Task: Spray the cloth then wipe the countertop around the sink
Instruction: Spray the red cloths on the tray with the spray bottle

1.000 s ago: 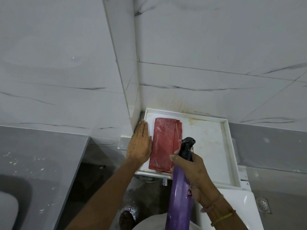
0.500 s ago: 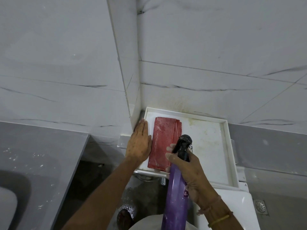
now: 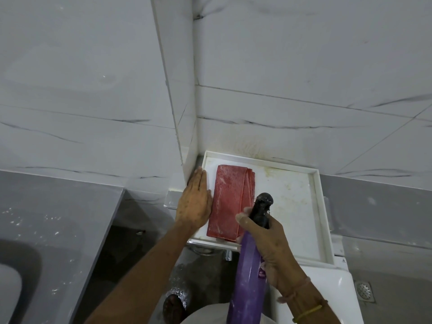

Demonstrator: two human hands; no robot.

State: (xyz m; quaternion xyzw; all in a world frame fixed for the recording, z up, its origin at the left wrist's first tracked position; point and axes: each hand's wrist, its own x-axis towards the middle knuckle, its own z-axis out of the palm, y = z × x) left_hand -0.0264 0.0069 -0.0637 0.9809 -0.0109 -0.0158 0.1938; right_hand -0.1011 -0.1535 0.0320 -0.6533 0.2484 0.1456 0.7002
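Grey counter (image 3: 58, 220) at far left, speckled white, its right edge dropping to dark floor gap. Left hand (image 3: 195, 202) flat, fingers together and extended, gripping nothing, palm down on left rim of white tray (image 3: 314, 206), just beside folded red cloth (image 3: 228, 202). Cloth lies lengthwise along tray's left side, reaching near its front edge. Right hand (image 3: 266, 239) wrapped around neck of purple spray bottle (image 3: 249, 279), black nozzle over tray's front edge, near cloth's right edge
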